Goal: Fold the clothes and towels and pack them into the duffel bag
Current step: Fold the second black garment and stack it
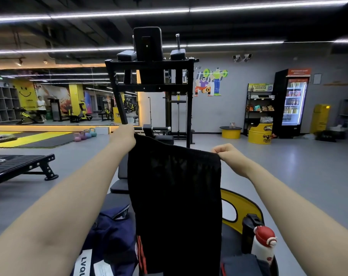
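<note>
Nearest us, our two bare forearms reach forward from the lower corners. Our left hand [123, 136] is curled round the upper left corner of the black garment [175, 206], its fingers hidden on the far side, so we see only the back of the hand and the cloth coming out below it. Our right hand [227, 154] pinches the upper right corner between thumb and bent fingers; the fingertips fold under and are hard to make out.

The garment hangs straight down from both grips, its top edge sloping from the higher left hand to the lower right one. Its long axis runs vertically, top edge up, and the lower end is cut off by the frame. The fabric is so dark that we cannot tell seams or which kind of clothing it is; some red stripes [140, 255] show at its lower left edge, and whether they belong to it we cannot tell.

Below the left forearm lies a navy bag [111, 238], partly covered by the garment and cropped at the bottom, with a white label reading "LVQU" cut short. To the right stand a dark bottle [249, 234] and a white bottle with a red cap [263, 246], just beside a yellow seat edge [240, 204]. Behind the garment a black gym machine [149, 76] rises, its lower part hidden.
</note>
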Motion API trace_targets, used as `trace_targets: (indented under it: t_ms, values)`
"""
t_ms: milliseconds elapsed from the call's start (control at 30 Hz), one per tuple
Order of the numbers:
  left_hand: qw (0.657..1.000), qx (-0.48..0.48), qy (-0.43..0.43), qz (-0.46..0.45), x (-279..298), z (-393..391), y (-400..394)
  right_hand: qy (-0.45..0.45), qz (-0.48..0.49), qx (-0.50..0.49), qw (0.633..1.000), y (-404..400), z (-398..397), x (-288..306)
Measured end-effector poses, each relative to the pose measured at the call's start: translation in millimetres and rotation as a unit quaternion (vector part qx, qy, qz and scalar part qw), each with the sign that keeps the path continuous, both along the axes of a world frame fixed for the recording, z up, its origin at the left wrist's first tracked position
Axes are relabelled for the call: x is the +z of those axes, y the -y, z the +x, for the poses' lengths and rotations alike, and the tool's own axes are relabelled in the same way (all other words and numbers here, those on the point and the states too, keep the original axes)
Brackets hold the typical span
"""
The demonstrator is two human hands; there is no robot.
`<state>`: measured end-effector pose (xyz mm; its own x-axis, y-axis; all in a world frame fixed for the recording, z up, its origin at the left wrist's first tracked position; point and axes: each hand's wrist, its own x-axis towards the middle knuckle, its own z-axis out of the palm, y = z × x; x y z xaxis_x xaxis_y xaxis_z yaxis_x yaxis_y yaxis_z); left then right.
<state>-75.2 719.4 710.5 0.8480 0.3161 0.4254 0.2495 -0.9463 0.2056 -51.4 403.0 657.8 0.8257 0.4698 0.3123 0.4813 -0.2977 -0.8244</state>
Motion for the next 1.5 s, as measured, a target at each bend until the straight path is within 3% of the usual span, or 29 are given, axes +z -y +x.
trace_targets:
  t_ms: [133,200,333,467,700,900,1133,1267,1367,1500]
  values:
    - [0.999,0.008,0.030,-0.037,-1.0,2.7,3.5,-0.032,-0.017,0.019,0.999,-6.9,-6.7,1.9]
    - [0.998,0.008,0.039,-0.046,0.3,3.1,5.0,-0.039,-0.094,0.021,0.995,-10.3,-5.9,-0.5]
    - [0.996,-0.006,0.055,-0.076,3.3,1.3,-4.2,0.036,-0.207,0.015,0.978,-2.1,5.5,-12.2]
    - [0.991,-0.055,0.078,-0.091,4.9,1.7,13.2,0.088,-0.255,-0.023,0.963,-19.3,9.8,-27.5]
    - [0.984,-0.123,0.086,-0.098,11.2,8.5,49.7,0.040,-0.120,0.044,0.991,-83.2,21.1,-49.0]
    - [0.976,-0.127,0.100,-0.147,15.1,7.2,39.1,-0.018,-0.208,0.042,0.977,-86.1,36.5,-74.3]
    - [0.971,-0.093,0.130,-0.181,5.1,9.6,18.6,-0.101,-0.186,-0.014,0.977,-58.4,37.7,-83.3]
    - [0.972,-0.080,0.129,-0.178,-1.1,11.1,10.2,-0.087,-0.089,-0.052,0.991,-37.0,37.9,-57.8]
    - [0.963,-0.105,0.111,-0.221,0.6,8.3,0.1,-0.028,-0.001,-0.119,0.993,-21.0,42.2,-33.8]
    - [0.917,-0.218,0.015,-0.333,5.0,-2.6,-10.2,0.022,0.106,-0.154,0.982,-0.7,47.3,-8.2]
